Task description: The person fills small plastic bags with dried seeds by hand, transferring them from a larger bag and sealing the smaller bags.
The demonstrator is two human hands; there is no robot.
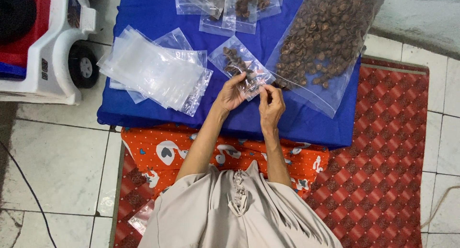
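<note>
Both hands pinch the small filled bag (242, 70) at its mouth: left hand (231, 93) and right hand (271, 105) fingers clamped along the open edge, steadying it. Empty bags (153, 70) lie left of the fingers; the bulk bag (322, 42) lies just right.

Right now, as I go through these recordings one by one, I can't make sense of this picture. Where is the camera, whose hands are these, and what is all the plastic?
The one picture comes from a camera worn on a person's head, looking straight down at their own bare arms. No machine is involved. The left hand and right hand together hold a small clear bag partly filled with small brown pieces, the fingers pinching its near edge. It lies over a blue cushion. To the left sits a stack of empty clear bags; to the right, a large bag of brown pieces; at the far edge, several filled small bags.
</note>
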